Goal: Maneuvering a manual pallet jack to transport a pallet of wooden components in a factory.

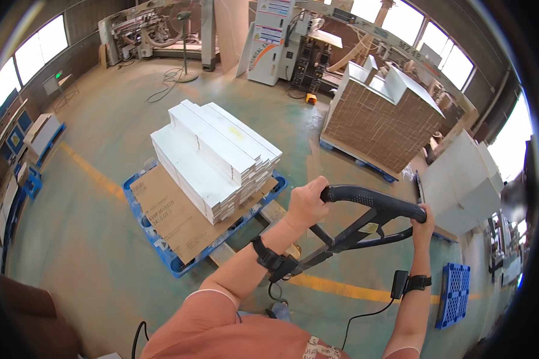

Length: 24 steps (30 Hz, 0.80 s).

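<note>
While both your hands are on the black handle point(371, 196), it stands in front of your chest, right of centre in the head view, a looped bar with its shaft slanting down to the left toward the floor.

Left hand point(308, 202): fingers curled closed around the loop's left end. Right hand point(424, 221): wrapped about the right end; the fingers are partly hidden by the hand and the bar, so the exact fingertip contact cannot be told. You wear a black strap with a small box on each wrist, the left strap point(270, 257) near the shaft, the right strap point(410, 283) trailing a cable.

Beyond and left of the handle: blue pallet point(155, 230), covered in part by a flat cardboard sheet point(173, 221). On the sheet, long white boards point(215, 149) lie stacked in uneven tiers, set toward the pallet's far side.

Farther out: a tall stack of brown-edged panels point(374, 122) on another blue pallet, upper right; a pale block of panels point(461, 179) right of your right hand; a blue slatted pallet point(454, 294) at lower right. A yellow line point(341, 288) crosses the green floor point(90, 239) below the handle. Machinery point(275, 39) lines the far side.
</note>
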Motion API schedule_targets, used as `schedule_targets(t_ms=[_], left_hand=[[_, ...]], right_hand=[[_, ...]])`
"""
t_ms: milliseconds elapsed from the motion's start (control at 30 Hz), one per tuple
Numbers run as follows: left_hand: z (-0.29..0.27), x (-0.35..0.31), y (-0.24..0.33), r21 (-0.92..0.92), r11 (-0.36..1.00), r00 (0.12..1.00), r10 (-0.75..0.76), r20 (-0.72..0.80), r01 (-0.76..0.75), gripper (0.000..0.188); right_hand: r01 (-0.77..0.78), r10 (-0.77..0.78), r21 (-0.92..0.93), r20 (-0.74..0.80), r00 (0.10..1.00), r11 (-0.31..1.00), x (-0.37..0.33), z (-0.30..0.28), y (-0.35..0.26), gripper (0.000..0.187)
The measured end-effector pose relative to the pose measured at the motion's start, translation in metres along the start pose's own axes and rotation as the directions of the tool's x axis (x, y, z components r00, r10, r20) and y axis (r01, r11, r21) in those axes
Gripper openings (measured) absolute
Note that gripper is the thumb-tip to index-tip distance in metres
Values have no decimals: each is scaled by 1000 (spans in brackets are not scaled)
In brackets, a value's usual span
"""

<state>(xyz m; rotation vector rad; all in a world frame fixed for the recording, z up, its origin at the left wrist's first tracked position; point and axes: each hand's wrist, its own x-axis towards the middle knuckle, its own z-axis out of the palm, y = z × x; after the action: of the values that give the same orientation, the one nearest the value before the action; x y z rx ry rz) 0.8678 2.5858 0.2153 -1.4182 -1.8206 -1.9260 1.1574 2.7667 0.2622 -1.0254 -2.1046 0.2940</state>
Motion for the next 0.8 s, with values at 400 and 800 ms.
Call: schedule_targets(t_ms=[400,800], left_hand=[[34,-2,-28,291,951,982,-56,-180,107,23],[76,23,-56,472,855,920,-15,-392,215,27]], right_hand=[[21,-119,382,235,965,924,108,103,37,26],[197,-413,633,213,885,748,208,196,58,25]])
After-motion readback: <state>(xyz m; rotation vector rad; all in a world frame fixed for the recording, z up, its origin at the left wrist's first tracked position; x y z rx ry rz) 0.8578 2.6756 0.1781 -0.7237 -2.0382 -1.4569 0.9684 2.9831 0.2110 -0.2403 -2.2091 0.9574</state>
